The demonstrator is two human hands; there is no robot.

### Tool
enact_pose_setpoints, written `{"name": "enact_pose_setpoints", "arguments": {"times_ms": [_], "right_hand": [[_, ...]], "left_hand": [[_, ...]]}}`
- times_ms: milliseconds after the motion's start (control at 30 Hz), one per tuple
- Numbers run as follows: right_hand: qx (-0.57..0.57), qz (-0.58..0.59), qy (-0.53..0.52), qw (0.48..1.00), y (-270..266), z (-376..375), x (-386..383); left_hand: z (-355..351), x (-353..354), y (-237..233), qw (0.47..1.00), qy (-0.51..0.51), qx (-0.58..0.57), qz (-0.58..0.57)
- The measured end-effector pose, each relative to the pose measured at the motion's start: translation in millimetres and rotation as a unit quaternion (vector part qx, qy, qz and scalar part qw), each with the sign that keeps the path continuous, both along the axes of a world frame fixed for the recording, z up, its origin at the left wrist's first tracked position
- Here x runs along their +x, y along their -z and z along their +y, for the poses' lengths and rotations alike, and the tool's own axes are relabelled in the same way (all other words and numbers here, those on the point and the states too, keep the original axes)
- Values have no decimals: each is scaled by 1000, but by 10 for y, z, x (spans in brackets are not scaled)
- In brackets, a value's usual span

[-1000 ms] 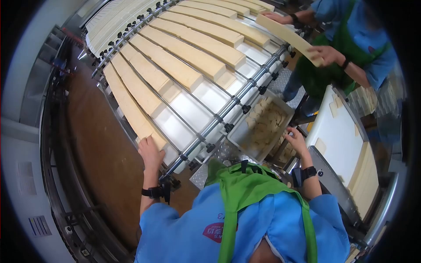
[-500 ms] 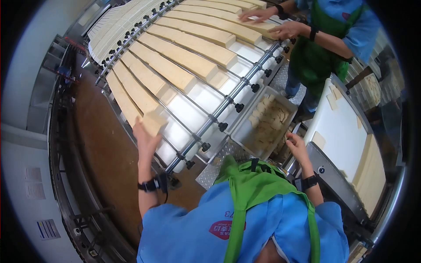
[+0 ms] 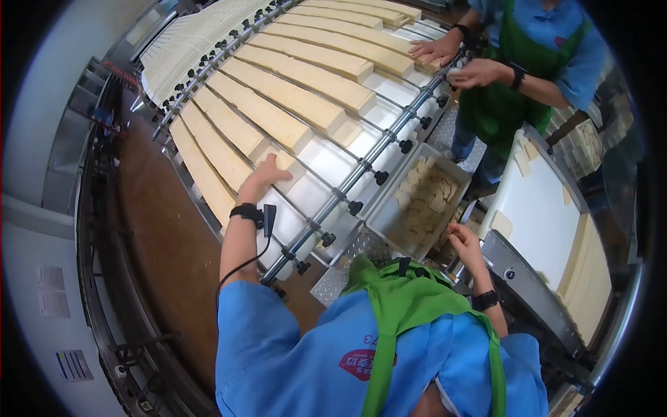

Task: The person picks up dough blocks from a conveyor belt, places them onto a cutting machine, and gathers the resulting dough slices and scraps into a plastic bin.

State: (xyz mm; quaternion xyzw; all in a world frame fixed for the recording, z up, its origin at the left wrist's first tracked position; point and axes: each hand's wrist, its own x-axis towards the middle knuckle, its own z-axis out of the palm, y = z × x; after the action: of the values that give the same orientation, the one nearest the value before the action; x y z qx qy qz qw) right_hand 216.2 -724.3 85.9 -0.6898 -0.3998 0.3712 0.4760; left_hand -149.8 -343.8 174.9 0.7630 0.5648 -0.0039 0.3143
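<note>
A: State of the left hand (image 3: 262, 174)?

B: Spread. Thumb and fingers stand well apart, at the near end of a pale slab (image 3: 233, 125). Finger contact with that end cannot be confirmed, nor whether anything is gripped.

A: Slab position relative to the hand?

B: Ahead of the hand and slightly to its left. The long axis runs away from the body, roughly along the thin rods between the slabs. The left hand is the nearer; the right is well apart.

A: State of the right hand (image 3: 467, 244)?

B: Fingers curled, tips drawn toward the thumb, just beside the bin (image 3: 381, 214). Whether anything is pinched there cannot be told.

A: Surroundings?

B: The slabs lie side by side over a white surface (image 3: 316, 161). A steel bar (image 3: 351, 178) with black knobs crosses the near side. The bin, holding pale scraps, sits beyond that bar. Farther out, a co-worker (image 3: 531, 76) has one hand laid flat on another slab.
</note>
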Motion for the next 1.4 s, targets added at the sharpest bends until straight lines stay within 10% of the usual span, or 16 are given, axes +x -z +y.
{"name": "enact_pose_setpoints", "arguments": {"times_ms": [400,1000,1400], "right_hand": [[-10,24,6,1000,-94,-8,-42],[27,-105,91,990,-160,-120,104],[32,-201,108,973,37,-267,136]], "left_hand": [[35,9,-48,936,59,268,219],[118,241,-127,938,31,253,237],[-1034,1530,50,907,277,288,-134]]}}
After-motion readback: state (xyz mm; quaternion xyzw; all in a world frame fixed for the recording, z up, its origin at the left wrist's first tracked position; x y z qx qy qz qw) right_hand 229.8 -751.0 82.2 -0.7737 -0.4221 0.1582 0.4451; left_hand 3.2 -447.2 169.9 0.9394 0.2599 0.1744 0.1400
